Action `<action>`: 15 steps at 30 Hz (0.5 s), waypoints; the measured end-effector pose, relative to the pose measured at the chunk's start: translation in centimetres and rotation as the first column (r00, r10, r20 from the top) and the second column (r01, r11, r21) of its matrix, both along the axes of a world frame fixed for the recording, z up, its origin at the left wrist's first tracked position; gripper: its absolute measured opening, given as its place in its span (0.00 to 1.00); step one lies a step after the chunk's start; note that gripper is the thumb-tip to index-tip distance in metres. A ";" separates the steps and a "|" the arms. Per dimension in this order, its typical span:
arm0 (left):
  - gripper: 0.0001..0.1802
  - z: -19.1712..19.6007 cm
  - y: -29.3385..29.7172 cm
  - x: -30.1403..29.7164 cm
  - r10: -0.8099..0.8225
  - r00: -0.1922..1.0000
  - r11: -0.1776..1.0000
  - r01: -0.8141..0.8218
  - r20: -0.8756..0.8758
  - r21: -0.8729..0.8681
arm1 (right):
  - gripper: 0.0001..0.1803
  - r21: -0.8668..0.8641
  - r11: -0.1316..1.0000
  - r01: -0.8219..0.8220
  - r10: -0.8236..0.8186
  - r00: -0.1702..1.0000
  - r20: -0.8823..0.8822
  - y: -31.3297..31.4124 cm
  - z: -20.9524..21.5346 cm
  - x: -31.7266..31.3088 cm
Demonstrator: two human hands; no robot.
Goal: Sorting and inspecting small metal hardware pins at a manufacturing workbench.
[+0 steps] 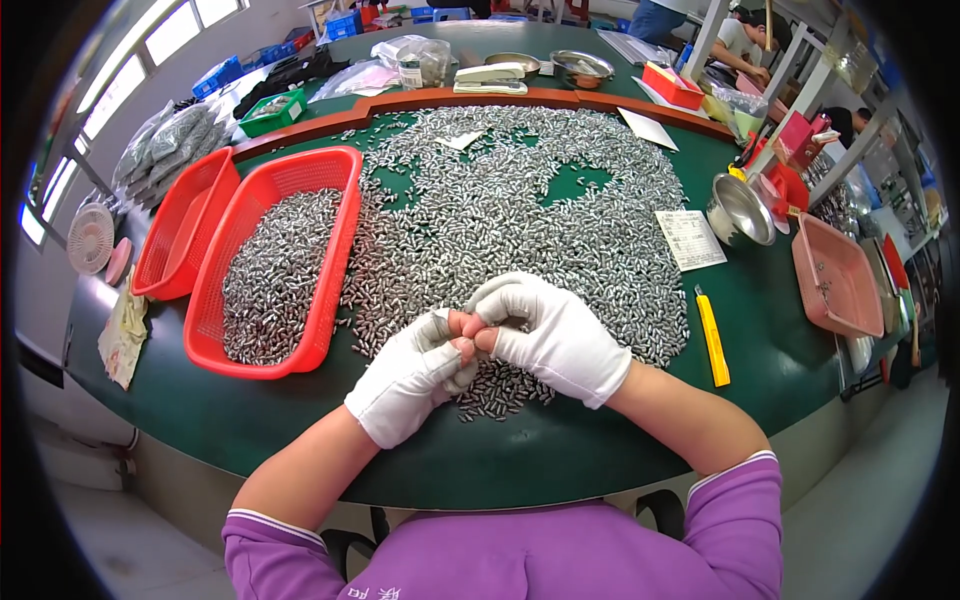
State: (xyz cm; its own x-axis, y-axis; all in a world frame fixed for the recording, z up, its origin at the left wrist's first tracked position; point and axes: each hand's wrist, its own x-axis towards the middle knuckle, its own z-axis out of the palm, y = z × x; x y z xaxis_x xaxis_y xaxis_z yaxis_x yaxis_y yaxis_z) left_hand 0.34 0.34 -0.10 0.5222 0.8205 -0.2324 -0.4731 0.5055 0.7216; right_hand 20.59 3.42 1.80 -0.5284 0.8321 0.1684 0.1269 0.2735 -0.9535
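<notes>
My left hand and my right hand meet over the near side of a wide spread of small silvery metal pieces. Both wear white gloves with bare fingertips. Thumbs and index fingers of the two hands are pinched together, tip against tip. Whatever lies between them is too small or too covered to make out. Left of the spread stands a red perforated plastic basket, partly filled with the same kind of small metal pieces.
A second red basket stands farther left. Right of the pieces lie a printed paper slip and a yellow utility knife. Beyond are a steel bowl and a pink tub. A reddish-brown strip borders the far side.
</notes>
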 end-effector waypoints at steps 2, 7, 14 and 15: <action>0.13 0.1 0.1 0.0 0.019 0.999 1.000 -0.019 -0.040 0.002 | 0.08 0.079 0.997 0.004 -0.005 1.000 0.015 0.0 0.3 0.0; 0.12 -0.3 0.3 -0.6 0.010 1.000 1.000 -0.010 -0.012 0.010 | 0.14 0.667 0.745 0.023 -0.417 0.796 0.439 1.6 0.6 1.2; 0.09 -0.1 0.3 -0.2 0.014 0.998 1.000 -0.015 0.067 0.012 | 0.07 0.604 0.795 -0.064 -0.404 0.687 0.604 2.0 -1.3 1.4; 0.09 -0.1 0.3 -0.2 0.015 0.998 1.000 -0.016 0.067 0.012 | 0.07 0.604 0.795 -0.065 -0.403 0.688 0.604 2.0 -1.3 1.4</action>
